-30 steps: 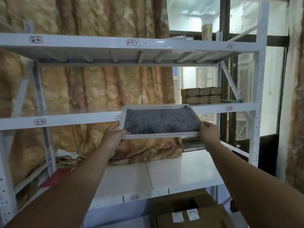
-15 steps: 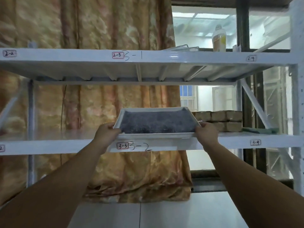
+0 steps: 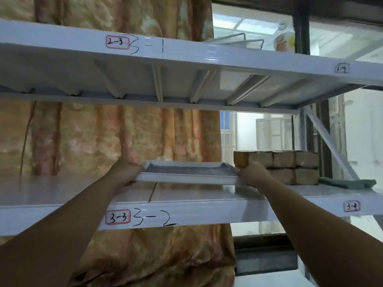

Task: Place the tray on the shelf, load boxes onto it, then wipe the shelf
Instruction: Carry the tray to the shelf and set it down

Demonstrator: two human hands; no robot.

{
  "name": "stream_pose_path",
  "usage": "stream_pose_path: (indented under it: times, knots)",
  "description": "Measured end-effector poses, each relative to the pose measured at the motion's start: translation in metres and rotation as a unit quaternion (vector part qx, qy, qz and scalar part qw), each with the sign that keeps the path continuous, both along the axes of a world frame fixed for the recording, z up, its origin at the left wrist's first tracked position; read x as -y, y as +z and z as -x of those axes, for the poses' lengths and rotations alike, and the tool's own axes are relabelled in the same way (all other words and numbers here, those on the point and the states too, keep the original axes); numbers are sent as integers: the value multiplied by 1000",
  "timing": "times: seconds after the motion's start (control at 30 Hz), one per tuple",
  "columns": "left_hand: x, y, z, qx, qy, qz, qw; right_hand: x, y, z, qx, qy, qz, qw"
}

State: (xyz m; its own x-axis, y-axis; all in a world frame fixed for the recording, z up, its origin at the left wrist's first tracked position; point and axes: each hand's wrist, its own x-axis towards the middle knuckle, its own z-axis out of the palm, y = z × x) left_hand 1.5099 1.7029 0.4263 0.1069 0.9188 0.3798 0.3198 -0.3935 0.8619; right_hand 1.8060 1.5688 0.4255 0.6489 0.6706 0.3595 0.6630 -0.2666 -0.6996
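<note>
Tray going down onto the middle shelf

Both hands are clamping the tray [image 3: 187, 174] by its short ends — left hand [image 3: 126, 170], right hand [image 3: 253, 174] — long axis lying along the shelf [image 3: 62, 191] front edge, just above it. Stacked boxes [image 3: 290, 169] are crowding the right hand, seemingly touching; a cloth [image 3: 346, 182] is lying beyond, toward the right end.

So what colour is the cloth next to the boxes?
Green. The cloth lies on the shelf right of the boxes, seen in the head view.
</note>
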Motion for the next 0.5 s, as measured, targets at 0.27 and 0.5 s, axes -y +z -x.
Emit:
stream_pose_path:
  times: [0.27, 0.5]
  knots:
    - [-19, 5, -18, -184, 19, 20, 983, -19, -2, -23, 82, -6, 118, 990]
    - [-7, 7, -27, -319, 38, -24, 947, -26, 13, -29, 326, -35, 140, 934]
